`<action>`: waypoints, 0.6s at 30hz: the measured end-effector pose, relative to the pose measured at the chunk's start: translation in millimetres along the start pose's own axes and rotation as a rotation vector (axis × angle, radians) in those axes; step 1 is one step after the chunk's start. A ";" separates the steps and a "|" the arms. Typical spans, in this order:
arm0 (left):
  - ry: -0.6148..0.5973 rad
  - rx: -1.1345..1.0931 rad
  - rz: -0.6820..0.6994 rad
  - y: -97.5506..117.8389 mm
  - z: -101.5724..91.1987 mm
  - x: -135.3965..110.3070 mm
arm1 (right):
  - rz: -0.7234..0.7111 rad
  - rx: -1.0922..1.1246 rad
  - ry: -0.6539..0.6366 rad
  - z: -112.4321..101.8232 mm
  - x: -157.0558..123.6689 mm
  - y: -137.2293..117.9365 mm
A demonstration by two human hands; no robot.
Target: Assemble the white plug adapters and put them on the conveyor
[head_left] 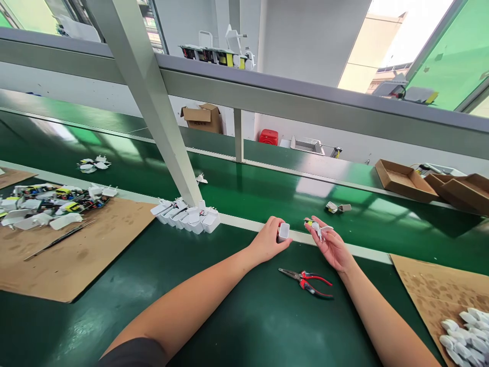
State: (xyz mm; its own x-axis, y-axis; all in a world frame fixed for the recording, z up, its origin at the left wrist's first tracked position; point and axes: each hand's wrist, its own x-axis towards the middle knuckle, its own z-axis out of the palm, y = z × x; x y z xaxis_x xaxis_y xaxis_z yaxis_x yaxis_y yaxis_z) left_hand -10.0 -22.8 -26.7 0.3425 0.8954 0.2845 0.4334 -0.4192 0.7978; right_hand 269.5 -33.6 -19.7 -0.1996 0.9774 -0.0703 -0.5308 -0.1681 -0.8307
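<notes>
Charger housing (283, 232): white plastic shell, held in my left hand just over the bench's pale front edge, with a bit of red showing at its near side.
Bench: green workbench (214, 311) under both my forearms, smooth and a bit shiny.
Belt: green assembly-line belt (267, 188) running along the far side, with a pale steel post (160, 117) slanting across my view.
Cardboard: one cardboard sheet (76, 255) to my left, another cardboard sheet (416, 283) to my right, plus brown cardboard trays (405, 179) up on the belt at the far right.
Piles: opened chargers (49, 204) heaped on the left sheet, white plug pieces (466, 334) on the right one, and a neat row of white charger shells (187, 216) at the belt's edge.
Tool: red-handled needle-nose pliers (305, 283) lying just below my hands, not touched.
Left grip: left hand (266, 239) clenched around the shell.
Right grip: right hand (331, 248) palm-up, pinching a small white part (316, 229) with a yellow bit on it.
Tip: I'd say keep the shell pinched by its sides, so the open end stays clear.
</notes>
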 end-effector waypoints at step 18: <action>-0.001 -0.007 -0.003 -1.7 0.6 0.1 | -0.003 -0.035 0.017 -6.0 5.7 9.6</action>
State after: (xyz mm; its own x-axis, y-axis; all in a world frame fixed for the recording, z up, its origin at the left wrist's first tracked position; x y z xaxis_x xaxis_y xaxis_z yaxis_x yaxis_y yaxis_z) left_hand -10.2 -22.2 -28.3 0.3414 0.8968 0.2815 0.4290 -0.4152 0.8022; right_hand 268.2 -28.9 -31.4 -0.1833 0.9801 -0.0768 -0.5025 -0.1605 -0.8495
